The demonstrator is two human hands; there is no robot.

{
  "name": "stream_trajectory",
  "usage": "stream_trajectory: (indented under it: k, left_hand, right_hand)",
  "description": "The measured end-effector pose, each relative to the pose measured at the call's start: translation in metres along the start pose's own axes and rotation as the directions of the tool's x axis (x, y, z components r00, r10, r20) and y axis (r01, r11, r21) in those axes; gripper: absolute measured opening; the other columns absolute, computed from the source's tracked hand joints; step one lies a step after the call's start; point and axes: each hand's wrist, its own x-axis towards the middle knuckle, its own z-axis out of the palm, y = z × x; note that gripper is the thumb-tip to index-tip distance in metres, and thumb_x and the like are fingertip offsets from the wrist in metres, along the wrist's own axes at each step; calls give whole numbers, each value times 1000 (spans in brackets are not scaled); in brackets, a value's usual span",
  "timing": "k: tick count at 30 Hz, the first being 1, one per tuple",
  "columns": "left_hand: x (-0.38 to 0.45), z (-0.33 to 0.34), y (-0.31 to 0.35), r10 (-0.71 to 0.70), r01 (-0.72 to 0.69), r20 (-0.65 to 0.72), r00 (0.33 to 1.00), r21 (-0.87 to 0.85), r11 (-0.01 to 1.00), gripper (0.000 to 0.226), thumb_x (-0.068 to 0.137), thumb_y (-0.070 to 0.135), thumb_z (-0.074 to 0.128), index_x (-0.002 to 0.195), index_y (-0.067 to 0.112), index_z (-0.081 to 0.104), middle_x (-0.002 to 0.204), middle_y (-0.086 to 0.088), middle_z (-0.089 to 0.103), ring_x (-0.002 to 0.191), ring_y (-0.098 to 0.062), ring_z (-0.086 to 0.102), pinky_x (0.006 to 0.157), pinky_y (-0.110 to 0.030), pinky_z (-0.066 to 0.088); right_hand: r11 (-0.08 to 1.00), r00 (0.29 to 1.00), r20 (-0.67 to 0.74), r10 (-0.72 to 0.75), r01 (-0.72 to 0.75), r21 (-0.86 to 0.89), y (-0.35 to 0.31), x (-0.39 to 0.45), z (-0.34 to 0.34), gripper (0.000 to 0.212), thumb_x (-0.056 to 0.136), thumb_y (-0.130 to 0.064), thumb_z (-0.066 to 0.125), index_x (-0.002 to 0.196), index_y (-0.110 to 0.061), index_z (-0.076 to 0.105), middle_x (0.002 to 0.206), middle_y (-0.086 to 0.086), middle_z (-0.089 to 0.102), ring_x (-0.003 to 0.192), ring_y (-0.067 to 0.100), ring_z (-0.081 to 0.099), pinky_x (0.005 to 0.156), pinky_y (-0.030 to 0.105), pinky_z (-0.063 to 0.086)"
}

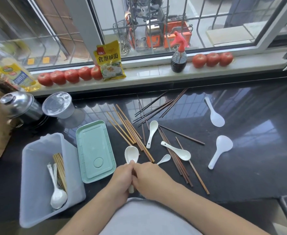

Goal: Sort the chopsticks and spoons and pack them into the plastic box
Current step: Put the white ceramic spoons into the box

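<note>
Black glossy counter point(241, 175) under a window. At 8 o'clock, the clear box point(37, 160) holds tan chopsticks point(59, 168) and white spoons point(58, 195). Left hand point(120, 178) grips a white spoon point(131, 154); right hand point(149, 180) pinches brown sticks point(134, 173). More chopsticks point(173, 156) scattered toward 1 o'clock.

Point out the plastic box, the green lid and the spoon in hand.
plastic box point(37, 160): head view, bare inner floor.
green lid point(95, 150): head view, flat centre panel.
white spoon point(131, 154): head view, bowl, above the hands.
</note>
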Motion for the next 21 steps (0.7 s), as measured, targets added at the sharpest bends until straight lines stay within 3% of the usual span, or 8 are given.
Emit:
stream_trajectory:
  k: [2, 4, 5, 8, 13, 17, 19, 21]
  left_hand:
    - [-1, -1, 0, -13, 10, -48, 999, -59, 998, 32, 110, 30, 41, 97, 5, 57, 73, -14, 65, 57, -25, 61, 54, -31, 52]
    - [-2, -7, 1, -46, 35, -73, 996, -146, 989, 32, 111, 35, 39, 98, 8, 49, 69, -12, 58, 46, -21, 50, 47, -26, 44]
    - [-4, -10, 1, -56, 42, -72, 996, -185, 982, 32, 111, 37, 38, 98, 9, 47, 63, -7, 48, 42, -17, 38, 44, -22, 35]
    - [-10, -17, 0, -34, 24, -39, 999, -234, 972, 35, 112, 41, 36, 99, 10, 47, 55, 1, 28, 41, -12, 18, 46, -23, 25]
    - [-10, -16, -4, -30, 34, 20, 999, -259, 965, 35, 110, 42, 42, 101, 10, 51, 57, 2, 28, 44, -13, 18, 52, -27, 30]
    - [-5, -15, -6, -7, 24, 72, 997, -229, 973, 13, 107, 22, 52, 104, 10, 48, 59, 1, 32, 44, -12, 23, 49, -26, 34]
    - [-4, -15, -6, -30, 50, 90, 995, -232, 971, 10, 106, 19, 51, 104, 10, 49, 60, 0, 34, 45, -13, 23, 47, -26, 31]
    - [-3, -16, -5, -52, 79, 117, 992, -238, 968, 15, 105, 24, 51, 100, 10, 50, 59, -1, 34, 44, -13, 23, 44, -24, 27]
  right_hand:
    - [988, 994, -6, 113, -112, 104, 21, 7, -4, 27, 93, -43, 46, 84, -20, 57, 85, 3, 67, 81, 29, 62, 70, 40, 53]
    - [966, 957, -149, 249, -256, -29, 60, 15, -12, 21, 96, -35, 47, 91, -19, 61, 96, 4, 66, 88, 30, 63, 73, 38, 51]
    - [929, 912, -249, 325, -357, -95, 84, 17, -16, 18, 98, -28, 45, 98, -18, 61, 103, 6, 63, 94, 33, 63, 76, 39, 50]
    - [843, 727, -461, 509, -529, 96, 147, 17, -20, 18, 99, -25, 48, 105, -9, 54, 111, 13, 58, 101, 42, 60, 81, 44, 47]
    - [796, 724, -378, 577, -603, 60, 180, 24, -5, 21, 99, -27, 49, 107, -8, 53, 113, 15, 63, 104, 37, 62, 85, 42, 51]
    - [778, 710, -357, 607, -622, 84, 184, 29, -5, 22, 102, -24, 48, 114, -8, 58, 117, 13, 66, 107, 35, 64, 84, 38, 49]
    - [778, 699, -363, 616, -611, 146, 181, 27, -16, 16, 102, -23, 50, 110, -13, 61, 113, 13, 67, 104, 36, 64, 81, 37, 47]
    - [816, 699, -423, 577, -486, 312, 174, 19, -35, 14, 102, -22, 51, 94, -25, 62, 95, 9, 71, 92, 32, 65, 74, 36, 48]
